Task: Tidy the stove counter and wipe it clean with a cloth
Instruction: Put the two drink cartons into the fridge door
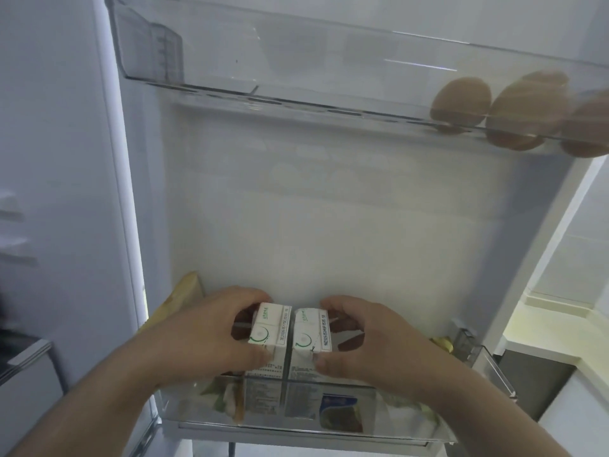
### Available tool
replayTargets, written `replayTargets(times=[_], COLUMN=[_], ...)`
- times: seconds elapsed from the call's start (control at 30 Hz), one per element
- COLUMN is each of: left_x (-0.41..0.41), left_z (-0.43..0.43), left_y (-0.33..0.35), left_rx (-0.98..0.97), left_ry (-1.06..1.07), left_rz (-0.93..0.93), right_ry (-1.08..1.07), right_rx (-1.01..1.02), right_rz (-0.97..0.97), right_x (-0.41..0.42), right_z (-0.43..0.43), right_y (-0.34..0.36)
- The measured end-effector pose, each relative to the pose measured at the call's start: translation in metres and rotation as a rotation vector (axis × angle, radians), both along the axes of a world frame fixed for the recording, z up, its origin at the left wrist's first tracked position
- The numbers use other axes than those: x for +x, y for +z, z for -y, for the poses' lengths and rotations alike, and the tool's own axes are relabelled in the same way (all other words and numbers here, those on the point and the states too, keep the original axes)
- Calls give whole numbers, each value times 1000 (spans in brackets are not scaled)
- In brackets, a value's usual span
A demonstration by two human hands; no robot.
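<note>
Two small white cardboard cartons with green print are shown upright and side by side, touching, in the clear plastic lower door shelf (346, 383) of an open white refrigerator. Their lower parts are seen through its front wall. At the left end of that shelf, a yellowish packet (184, 295) is propped against the side. The left hand (211, 328) is curled round the left carton (268, 328), with the thumb on the near face and the fingers over the far edge. The right carton (309, 329) is gripped likewise by the right hand (372, 338). Higher up, a clear plastic upper door shelf (263, 61) is seen, with several brown eggs (461, 103) at its right end. At the right margin a pale cream counter (540, 328) is glimpsed. Whether it is the stove counter cannot be told, and no cloth is in view. The step in hand is judged to be tidying: items are being stowed, and wiping is not yet begun. For the next move, both cartons would need to be seated on the shelf floor and released without being tipped.
</note>
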State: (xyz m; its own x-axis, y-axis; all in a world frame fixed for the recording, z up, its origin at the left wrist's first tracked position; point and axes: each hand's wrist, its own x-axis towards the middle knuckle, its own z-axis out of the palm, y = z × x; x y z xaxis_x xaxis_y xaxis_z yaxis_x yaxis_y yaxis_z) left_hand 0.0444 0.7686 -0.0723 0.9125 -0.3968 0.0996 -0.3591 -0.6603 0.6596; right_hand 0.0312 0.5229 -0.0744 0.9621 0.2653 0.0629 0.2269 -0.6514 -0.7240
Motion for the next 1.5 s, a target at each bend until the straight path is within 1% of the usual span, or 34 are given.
replayTargets(times=[0.07, 0.17, 0.27, 0.37, 0.6, 0.7, 0.8, 0.83, 0.9, 1.0, 1.07, 1.2, 1.4, 1.5], left_x=[-3, -4, -5, -6, -15, -22, -30, -33, -43, -58, -67, -84, -112, -133], left_z=[-1, -1, 16, 38, 81, 104, 130, 140, 161, 195, 217, 255, 288, 300], left_y=[-1, -3, 1, 6, 18, 21, 27, 29, 35, 42, 43, 36, 21, 21], left_rx=[-60, -158, -231, -244, -319, -297, -272, -269, -286, -301, -288, -298, -223, -188], left_ry=[49, 41, -56, -41, -28, 13, 70, 91, 149, 236, 271, 337, 437, 487], left_rz=[60, 179, 382, 545, 548, 531, 483, 464, 429, 406, 397, 388, 468, 469], right_ry=[-19, -67, -96, -127, -167, -160, -215, -224, -180, 45, 170, 258, 412, 517], right_rx=[53, 233, 321, 411, 657, 731, 802, 817, 820, 783, 783, 818, 890, 924], right_rz=[47, 133, 194, 251, 488, 550, 627, 629, 547, 380, 314, 284, 223, 193], right_x=[-5, -14, -21, -26, -33, -27, -6, 4, 22, 40, 41, 46, 37, 23], right_z=[10, 35, 60, 81, 146, 179, 208, 215, 224, 229, 231, 240, 253, 252], right_y=[2, 7, 14, 20, 43, 51, 49, 47, 42, 40, 41, 36, 31, 31])
